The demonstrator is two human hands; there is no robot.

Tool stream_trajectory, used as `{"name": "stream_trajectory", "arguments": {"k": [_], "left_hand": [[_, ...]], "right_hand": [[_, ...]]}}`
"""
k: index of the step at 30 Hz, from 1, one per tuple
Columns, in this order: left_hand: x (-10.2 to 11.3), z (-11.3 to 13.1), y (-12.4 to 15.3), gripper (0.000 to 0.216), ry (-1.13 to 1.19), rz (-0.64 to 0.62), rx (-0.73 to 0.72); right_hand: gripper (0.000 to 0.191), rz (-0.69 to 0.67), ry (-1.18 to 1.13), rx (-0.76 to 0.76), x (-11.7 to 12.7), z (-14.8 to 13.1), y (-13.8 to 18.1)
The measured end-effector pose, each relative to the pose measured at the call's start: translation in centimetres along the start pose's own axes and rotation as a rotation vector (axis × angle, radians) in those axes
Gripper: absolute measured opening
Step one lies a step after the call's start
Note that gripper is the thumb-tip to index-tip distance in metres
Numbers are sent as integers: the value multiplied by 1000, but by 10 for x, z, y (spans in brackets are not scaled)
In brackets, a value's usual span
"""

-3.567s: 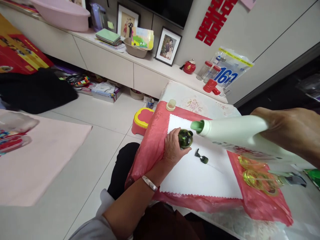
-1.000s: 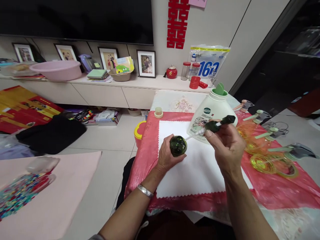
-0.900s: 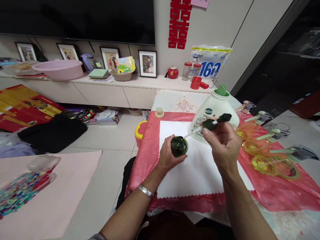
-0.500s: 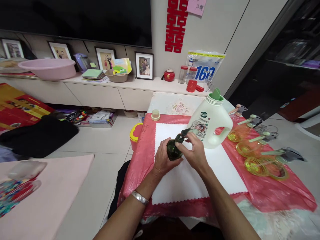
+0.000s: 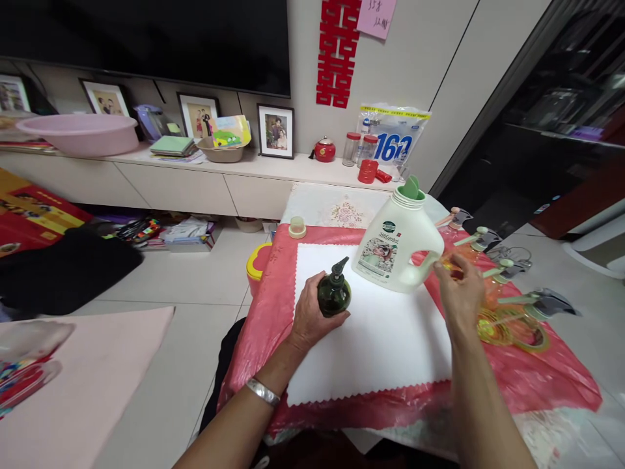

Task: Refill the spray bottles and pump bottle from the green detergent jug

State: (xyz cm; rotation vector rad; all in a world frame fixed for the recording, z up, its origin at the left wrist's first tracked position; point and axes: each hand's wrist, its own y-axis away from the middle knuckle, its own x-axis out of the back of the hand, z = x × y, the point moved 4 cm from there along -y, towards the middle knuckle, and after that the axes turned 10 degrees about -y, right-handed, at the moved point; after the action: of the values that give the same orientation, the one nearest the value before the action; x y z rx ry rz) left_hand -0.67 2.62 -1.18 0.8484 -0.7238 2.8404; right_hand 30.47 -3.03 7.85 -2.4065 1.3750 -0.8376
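A dark green pump bottle (image 5: 334, 298) stands upright over the white sheet, its black pump head angled toward the upper right. My left hand (image 5: 311, 305) is wrapped around the bottle's left side and front. Just right of the jug's handle is my right hand (image 5: 459, 290), with thumb and fingers apart and nothing visible between them. Whether its thumb touches the handle I cannot tell. The large pale green detergent jug (image 5: 403, 244) stands at the sheet's far side, a green spout showing in its uncapped mouth. A translucent cap (image 5: 297, 227) sits at the table's far left corner.
Several clear spray bottles with yellow liquid (image 5: 491, 326) stand along the right side of the red plastic cover (image 5: 258, 332). The scalloped white sheet (image 5: 371, 352) lies on that cover. Behind, a low cabinet (image 5: 180, 185) carries a pink basin (image 5: 81, 135), picture frames and jars.
My right hand has let go of the pump head and moved right to beside the jug's handle. My left hand still holds the bottle, which now stands more upright.
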Motion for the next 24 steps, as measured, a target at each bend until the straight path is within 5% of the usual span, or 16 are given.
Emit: {"name": "stream_trajectory", "arguments": {"k": [6,18,24], "left_hand": [[1,1,1,91,-14,-3,7],[1,1,0,92,-1,-16,15],[1,3,0,91,-14,-3,-1]], "right_hand": [[39,-268,202,68,-24,12,-26],[45,-396,237,152,-57,7,-34],[43,-323,247,110,-52,15,-41]]}}
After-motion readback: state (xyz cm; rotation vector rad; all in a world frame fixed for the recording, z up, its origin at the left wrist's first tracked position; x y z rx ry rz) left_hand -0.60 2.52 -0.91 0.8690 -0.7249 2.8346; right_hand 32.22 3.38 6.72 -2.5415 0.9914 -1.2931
